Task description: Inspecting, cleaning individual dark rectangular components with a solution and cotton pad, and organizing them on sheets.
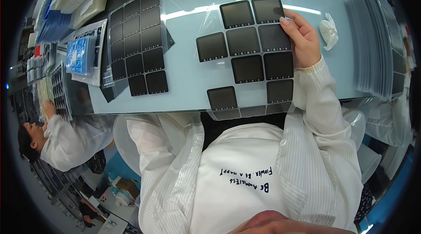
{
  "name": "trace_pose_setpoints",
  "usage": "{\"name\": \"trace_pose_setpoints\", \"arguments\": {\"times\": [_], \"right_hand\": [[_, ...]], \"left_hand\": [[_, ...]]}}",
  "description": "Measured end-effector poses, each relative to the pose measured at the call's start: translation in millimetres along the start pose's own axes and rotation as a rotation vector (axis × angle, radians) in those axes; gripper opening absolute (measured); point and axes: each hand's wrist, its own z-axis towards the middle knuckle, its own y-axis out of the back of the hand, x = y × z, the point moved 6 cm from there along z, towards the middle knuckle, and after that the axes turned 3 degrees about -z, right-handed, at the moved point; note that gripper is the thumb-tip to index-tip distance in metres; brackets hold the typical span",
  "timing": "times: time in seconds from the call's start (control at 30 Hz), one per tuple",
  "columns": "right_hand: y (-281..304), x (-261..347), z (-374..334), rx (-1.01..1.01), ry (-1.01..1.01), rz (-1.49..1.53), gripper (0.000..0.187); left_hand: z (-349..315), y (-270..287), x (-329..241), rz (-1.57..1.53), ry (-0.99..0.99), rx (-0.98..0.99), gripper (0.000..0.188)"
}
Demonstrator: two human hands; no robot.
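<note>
My right hand [302, 37] grips the upper right edge of a clear sheet [212, 74] carrying rows of dark, rounded rectangular panels [247, 68]. The thumb lies on top at a corner panel, with the fingers partly hidden beyond the edge. Gaps show among the panels, mostly on the left side. The sheet's lower end reaches the table's front edge. To the left lies a second clear sheet [168, 41] with columns of similar dark panels [151, 58]. My left sleeve [147, 137] drops below the table edge, and the left hand is out of sight.
A thick stack of clear sheets [368, 45] stands at the right, beside a crumpled white tissue [328, 31]. Blue packets [80, 56] and piled plastic folders [76, 4] sit at the left. Another person [66, 140] works at the far left. The glossy table [193, 98] reflects light.
</note>
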Motion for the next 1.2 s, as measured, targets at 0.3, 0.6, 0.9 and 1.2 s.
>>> {"name": "trace_pose_setpoints", "arguments": {"times": [0.3, 0.6, 0.9, 1.2], "right_hand": [[5, -1, 1, -0.054, -0.104, 0.148, 0.033], [-10, 13, -12, -0.096, -0.076, 0.119, 0.033], [-2, 27, -15, -0.064, 0.079, 0.199, 0.036], [16, 8, -7, -0.263, -0.046, 0.124, 0.035]], "left_hand": [[-65, -177, -5, 0.446, -0.164, 0.287, 0.029], [-130, -234, -100, 0.265, -0.988, -0.025, 0.052], [-97, -263, -119, 0.079, -0.815, 0.217, 0.063], [-112, -276, -105, 0.062, -0.664, 0.202, 0.054]]}}
